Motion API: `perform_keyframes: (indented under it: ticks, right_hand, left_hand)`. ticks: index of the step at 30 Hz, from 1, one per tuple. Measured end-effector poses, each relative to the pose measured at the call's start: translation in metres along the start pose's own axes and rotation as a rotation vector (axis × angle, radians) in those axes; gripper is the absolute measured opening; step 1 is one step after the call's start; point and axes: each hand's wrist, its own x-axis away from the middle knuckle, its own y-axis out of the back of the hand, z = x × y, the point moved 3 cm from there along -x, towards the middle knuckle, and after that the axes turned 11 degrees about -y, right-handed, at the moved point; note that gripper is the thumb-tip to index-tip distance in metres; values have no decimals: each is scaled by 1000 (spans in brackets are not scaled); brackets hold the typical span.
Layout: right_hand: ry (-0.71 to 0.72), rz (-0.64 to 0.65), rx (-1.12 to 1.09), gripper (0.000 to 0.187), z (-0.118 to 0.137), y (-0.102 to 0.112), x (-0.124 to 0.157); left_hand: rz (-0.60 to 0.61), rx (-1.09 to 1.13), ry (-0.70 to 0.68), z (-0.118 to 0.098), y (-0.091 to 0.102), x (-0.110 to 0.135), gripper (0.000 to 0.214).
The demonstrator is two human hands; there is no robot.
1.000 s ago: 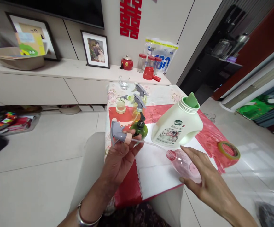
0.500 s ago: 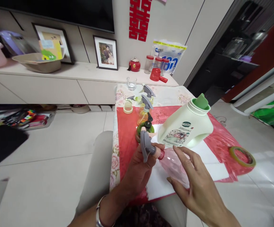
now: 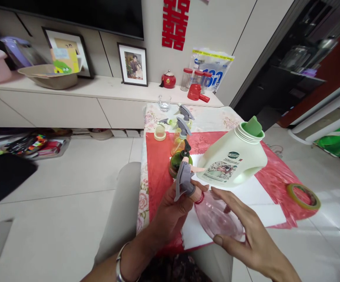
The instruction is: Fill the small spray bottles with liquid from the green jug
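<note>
My left hand [image 3: 170,213] is closed round a grey spray-trigger head [image 3: 184,179] with a pink collar, held against the neck of a clear pink bottle [image 3: 216,217]. My right hand [image 3: 243,235] cups that bottle from the right, fingers curled round its body. Both are over the near edge of a small table with a red cloth [image 3: 158,164] and a white sheet [image 3: 254,196]. Just beyond stands a dark green spray bottle [image 3: 178,162] and a large pale green detergent jug [image 3: 234,158] lying tilted.
Farther back on the table are two more spray bottles [image 3: 181,125], a small yellow cup [image 3: 159,133] and a glass [image 3: 164,102]. A roll of green tape [image 3: 303,196] lies at the right. A low cabinet [image 3: 70,102] with frames and jars runs along the wall.
My left hand brought the trigger head rightward from beside the green bottle to the pink bottle's neck, its tube now inside. My right hand closed round the bottle and tipped it up.
</note>
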Motion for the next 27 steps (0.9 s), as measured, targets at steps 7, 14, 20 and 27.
perform_keyframes:
  ticks: [7,14,20,27]
  right_hand:
    - [-315,171,-851,78,-21,-30,1]
    - [-491,-323,-1199,69,-22,-78,16]
    - [-537,-557,-1161,73,-7,-95,31]
    - [-522,-403,-1106,73,-44,-86,54]
  left_hand:
    - [-34,-3,16,2,-2,-3,28]
    - [-76,-71,-66,5,-5,2,22]
    - [-65,-57,-142,-2,-16,4,30]
    - [-159,94,-86,-22,-26,-3,31]
